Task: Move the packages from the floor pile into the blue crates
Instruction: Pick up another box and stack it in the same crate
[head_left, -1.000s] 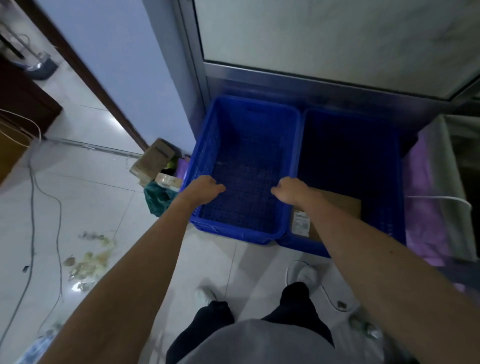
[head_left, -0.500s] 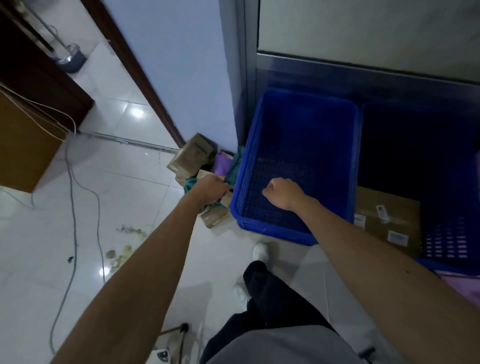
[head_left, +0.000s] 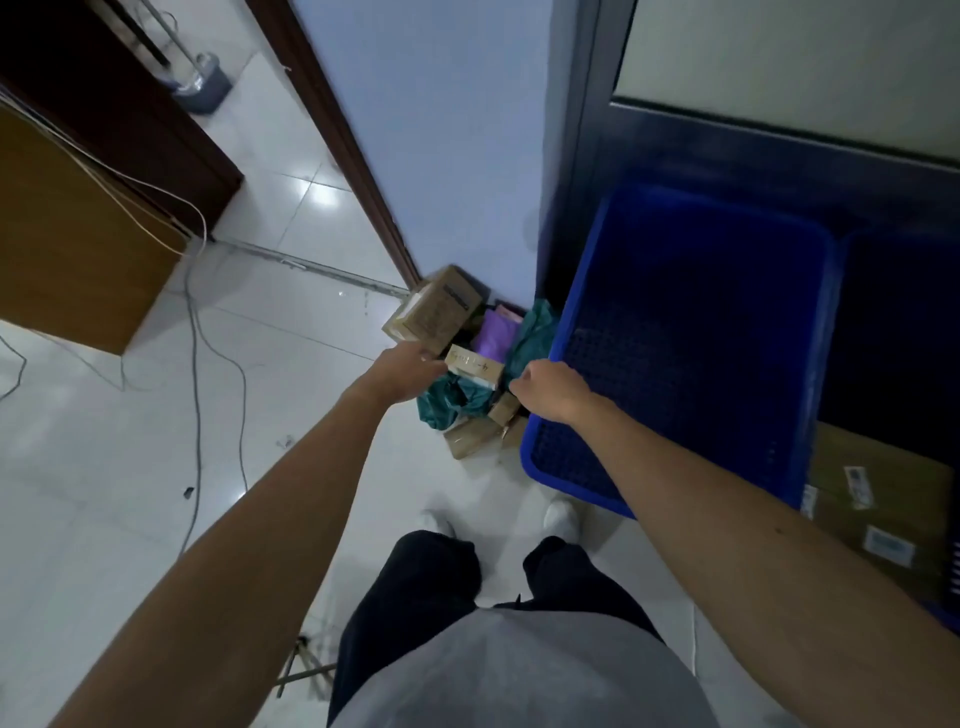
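Grips unclear, left hand (head_left: 410, 370) and right hand (head_left: 551, 389) flanking small box (head_left: 475, 363), beside crate (head_left: 675, 364) rim

Left hand (head_left: 410, 366), right hand (head_left: 550, 387) at package pile (head_left: 475, 364)

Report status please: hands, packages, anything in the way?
Left hand and right hand at small box on pile, grip unclear. Blue crate beside pile shows no package. Nothing seen in the way.

A loose grey shirt (head_left: 519, 670) is worn over dark trousers (head_left: 431, 577), and white shoes (head_left: 561, 517) are seen below; the forearms (head_left: 291, 519) are uncovered.
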